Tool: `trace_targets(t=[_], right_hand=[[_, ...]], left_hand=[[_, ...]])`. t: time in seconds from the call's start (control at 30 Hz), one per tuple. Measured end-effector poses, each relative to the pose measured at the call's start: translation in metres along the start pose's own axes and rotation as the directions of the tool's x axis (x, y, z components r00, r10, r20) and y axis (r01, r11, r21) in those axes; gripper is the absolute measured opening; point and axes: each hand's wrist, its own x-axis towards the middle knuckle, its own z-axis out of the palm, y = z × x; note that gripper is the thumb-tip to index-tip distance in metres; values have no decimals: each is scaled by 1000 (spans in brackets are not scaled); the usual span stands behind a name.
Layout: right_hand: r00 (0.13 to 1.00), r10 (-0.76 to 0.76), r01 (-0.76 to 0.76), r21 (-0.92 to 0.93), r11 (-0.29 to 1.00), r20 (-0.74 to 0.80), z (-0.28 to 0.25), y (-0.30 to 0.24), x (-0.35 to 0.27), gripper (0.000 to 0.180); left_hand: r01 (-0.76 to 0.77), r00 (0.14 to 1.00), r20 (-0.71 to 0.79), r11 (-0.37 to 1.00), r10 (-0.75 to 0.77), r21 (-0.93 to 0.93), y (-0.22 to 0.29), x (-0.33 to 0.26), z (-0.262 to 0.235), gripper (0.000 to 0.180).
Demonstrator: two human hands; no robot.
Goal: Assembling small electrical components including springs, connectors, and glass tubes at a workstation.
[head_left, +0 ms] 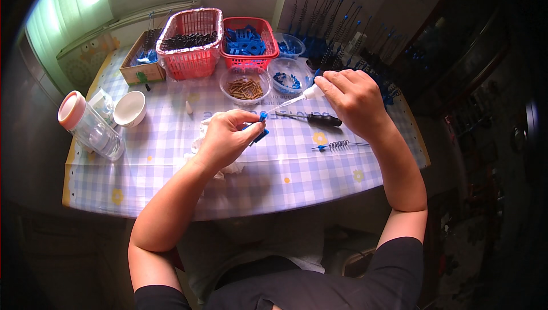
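My left hand point(217, 142) pinches a small blue plastic part point(260, 136) between thumb and fingers, above the middle of the table. My right hand point(355, 100) is closed around a small white squeeze bottle point(311, 92) with a long clear nozzle. Its thin tip points down and left, close to the top of the blue part; I cannot tell whether they touch. Under the nozzle lies a screwdriver point(324, 120) with a black handle. Nearer me rests a coiled metal spring point(339, 146) with a blue tip. Crumpled white tissue point(231, 169) lies partly hidden beneath my left hand.
Clear bowls hold brass-coloured screws point(244, 89) and small blue pieces point(287, 81). Behind stand a pink basket point(191, 66) of black parts and a red basket point(250, 57) of blue parts. A clear drinking bottle point(97, 133) and white bowl point(130, 109) stand left. Upright springs point(331, 30) crowd the back right.
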Motion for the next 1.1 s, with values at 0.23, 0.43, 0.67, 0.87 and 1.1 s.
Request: trace_targets(t=[0.23,0.43,0.67,0.87,1.1], right_hand=[[1000,-3,3,-1,1000,-2,-1,0,1,20],[1000,1,-1,3,1000,-1,-2,-1,1,20],[1000,2,-1,6,1000,-24,1,2,-1,18],[1000,8,-8,0,1000,-15,0,1,-2,19],[1000,28,-27,45,999,-11,1,-1,-1,21]], left_hand=[[-9,1000,-4,1000,9,10,0,0,0,20],[-12,1000,-2,1000,12,13,1,0,0,20],[-17,1000,-3,1000,17,20,1,0,0,20],[0,1000,6,1000,0,-11,1,-1,0,20],[2,1000,11,1000,-1,-30,0,0,0,20]])
